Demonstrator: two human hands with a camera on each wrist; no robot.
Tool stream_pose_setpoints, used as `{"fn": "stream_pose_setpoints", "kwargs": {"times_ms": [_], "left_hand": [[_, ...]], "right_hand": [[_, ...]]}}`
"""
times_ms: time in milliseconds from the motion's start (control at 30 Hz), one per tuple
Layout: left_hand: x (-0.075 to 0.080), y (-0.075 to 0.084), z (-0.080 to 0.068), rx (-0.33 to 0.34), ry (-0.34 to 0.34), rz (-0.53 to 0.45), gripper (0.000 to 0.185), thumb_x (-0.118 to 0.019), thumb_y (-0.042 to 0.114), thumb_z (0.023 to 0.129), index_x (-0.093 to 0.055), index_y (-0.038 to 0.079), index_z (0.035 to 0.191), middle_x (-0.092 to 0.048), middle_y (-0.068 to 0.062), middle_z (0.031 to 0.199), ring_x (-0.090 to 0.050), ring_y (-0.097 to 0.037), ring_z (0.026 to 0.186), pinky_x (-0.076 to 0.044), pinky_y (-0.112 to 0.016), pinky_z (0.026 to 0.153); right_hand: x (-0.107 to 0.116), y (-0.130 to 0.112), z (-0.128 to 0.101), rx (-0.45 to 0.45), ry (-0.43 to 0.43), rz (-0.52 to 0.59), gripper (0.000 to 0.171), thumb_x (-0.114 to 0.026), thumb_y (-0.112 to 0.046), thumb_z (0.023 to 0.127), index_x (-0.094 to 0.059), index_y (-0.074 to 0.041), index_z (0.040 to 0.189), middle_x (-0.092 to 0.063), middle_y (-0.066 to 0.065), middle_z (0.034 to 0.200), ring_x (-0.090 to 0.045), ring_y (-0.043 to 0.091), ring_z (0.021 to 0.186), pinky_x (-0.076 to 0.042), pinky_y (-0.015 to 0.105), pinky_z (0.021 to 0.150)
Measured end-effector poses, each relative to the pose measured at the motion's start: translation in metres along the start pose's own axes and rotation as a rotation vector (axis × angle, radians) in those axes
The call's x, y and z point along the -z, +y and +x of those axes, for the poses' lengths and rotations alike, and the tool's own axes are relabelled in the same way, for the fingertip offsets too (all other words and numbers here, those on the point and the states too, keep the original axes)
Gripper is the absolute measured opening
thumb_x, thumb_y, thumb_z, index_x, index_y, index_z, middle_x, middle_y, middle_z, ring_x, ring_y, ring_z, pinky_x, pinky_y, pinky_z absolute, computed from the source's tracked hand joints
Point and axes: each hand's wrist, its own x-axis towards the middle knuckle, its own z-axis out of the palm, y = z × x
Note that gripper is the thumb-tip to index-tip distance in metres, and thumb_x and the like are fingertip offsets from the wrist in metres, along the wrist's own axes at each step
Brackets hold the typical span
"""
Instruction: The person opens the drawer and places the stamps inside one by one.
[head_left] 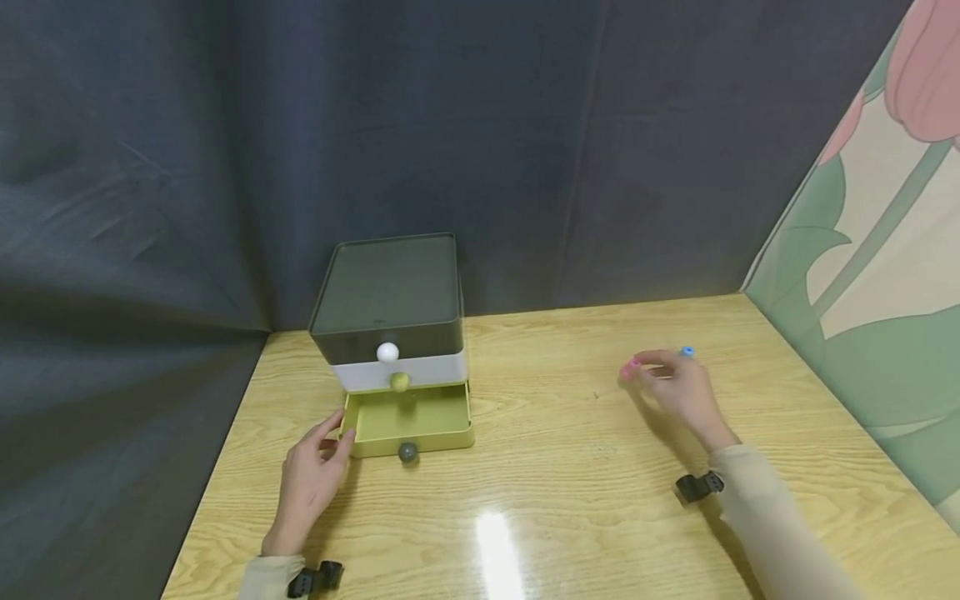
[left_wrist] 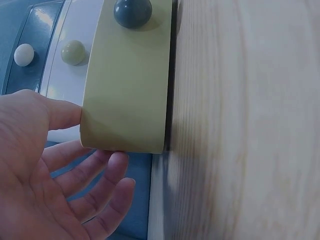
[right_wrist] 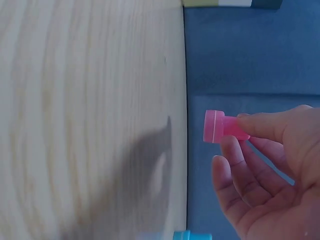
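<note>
My left hand [head_left: 311,483] is at the left front corner of the yellow-green drawer [head_left: 420,446], which is pulled out at the bottom of a small drawer unit [head_left: 386,283]. In the left wrist view the thumb lies at the drawer's upper edge and the fingers touch its side. My right hand [head_left: 678,396] pinches a small pink plastic piece [right_wrist: 214,126], with a wide round end and narrower stem, between thumb and fingers. It appears held above the table. Close behind that hand stands a similar blue piece [head_left: 687,352], partly hidden. The visible drawer floor is bare.
White and dark drawers above are closed, with a yellow-green knob [head_left: 400,382] and a white knob [head_left: 387,352]. A dark curtain [head_left: 525,167] borders the wooden table [head_left: 555,467] at the back and left. A flower-patterned panel [head_left: 885,333] stands on the right.
</note>
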Motion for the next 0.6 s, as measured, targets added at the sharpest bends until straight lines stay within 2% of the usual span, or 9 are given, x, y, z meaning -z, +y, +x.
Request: {"fn": "stream_pose_setpoints", "kwargs": {"times_ms": [167, 333, 467, 600], "left_hand": [[0.0, 0.001, 0.0, 0.003, 0.0, 0.003, 0.051, -0.061, 0.028, 0.109, -0.055, 0.009, 0.156, -0.061, -0.019, 0.152, -0.071, -0.034, 0.117, -0.059, -0.03, 0.087], [0.0, 0.001, 0.0, 0.005, 0.007, 0.002, 0.051, -0.062, 0.028, 0.109, -0.056, 0.009, 0.155, -0.062, -0.019, 0.151, -0.072, -0.034, 0.116, -0.059, -0.03, 0.085], [-0.001, 0.001, -0.001, 0.002, 0.012, 0.004, 0.051, -0.062, 0.028, 0.108, -0.057, 0.008, 0.155, -0.062, -0.019, 0.151, -0.072, -0.034, 0.115, -0.06, -0.033, 0.085], [0.0, 0.0, 0.0, 0.006, 0.003, 0.007, 0.051, -0.062, 0.029, 0.108, -0.056, 0.009, 0.155, -0.062, -0.018, 0.151, -0.072, -0.033, 0.116, -0.059, -0.03, 0.086]], "right_hand": [[-0.007, -0.012, -0.004, 0.07, 0.016, -0.023, 0.034, -0.074, -0.023, 0.102, -0.075, -0.001, 0.127, -0.076, 0.024, 0.124, -0.076, 0.044, 0.103, -0.061, 0.025, 0.077], [-0.013, -0.023, -0.004, 0.133, 0.027, -0.028, 0.027, -0.075, -0.017, 0.101, -0.077, 0.0, 0.122, -0.079, 0.023, 0.117, -0.078, 0.042, 0.097, -0.065, 0.04, 0.077], [-0.016, -0.029, -0.004, 0.138, 0.003, -0.031, 0.028, -0.074, -0.017, 0.101, -0.076, 0.0, 0.123, -0.078, 0.023, 0.119, -0.078, 0.042, 0.098, -0.065, 0.049, 0.08], [-0.018, -0.034, -0.006, 0.136, -0.016, -0.033, 0.029, -0.074, -0.017, 0.101, -0.076, 0.0, 0.124, -0.078, 0.023, 0.119, -0.078, 0.041, 0.098, -0.065, 0.048, 0.08]]}}
